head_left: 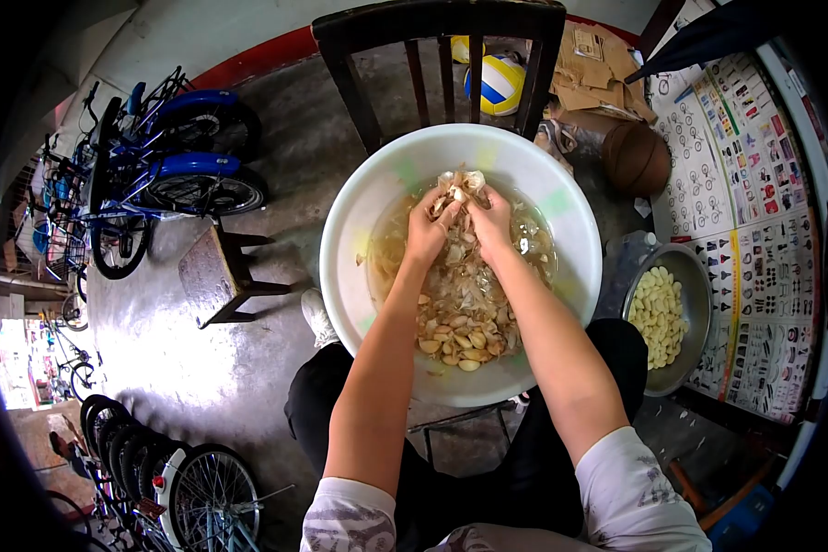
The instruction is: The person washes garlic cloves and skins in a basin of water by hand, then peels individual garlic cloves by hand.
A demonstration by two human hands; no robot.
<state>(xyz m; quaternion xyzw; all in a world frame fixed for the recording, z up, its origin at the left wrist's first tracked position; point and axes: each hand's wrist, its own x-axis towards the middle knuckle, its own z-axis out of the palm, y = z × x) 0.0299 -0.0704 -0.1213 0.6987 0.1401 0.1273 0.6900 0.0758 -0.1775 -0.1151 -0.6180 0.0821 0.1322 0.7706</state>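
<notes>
Both hands meet above the far side of a wide white basin (354, 193) of cloudy water. My left hand (430, 228) and my right hand (489, 219) are closed together around garlic (460, 189) with papery skins, thumbs pressed toward the middle. Just how each finger grips it is partly hidden. Loose brown garlic skins (465, 281) float below the hands. Unpeeled garlic cloves (465, 342) lie in a heap at the near side of the basin. A metal bowl (704, 317) of peeled garlic cloves (658, 317) stands to the right.
A dark wooden chair (439, 20) stands behind the basin, a small stool (213, 276) to the left. Blue-fendered bicycles (193, 166) and a row of wheels (213, 497) line the left. A volleyball (497, 85), cardboard (593, 69) and a basketball (636, 158) lie at back right.
</notes>
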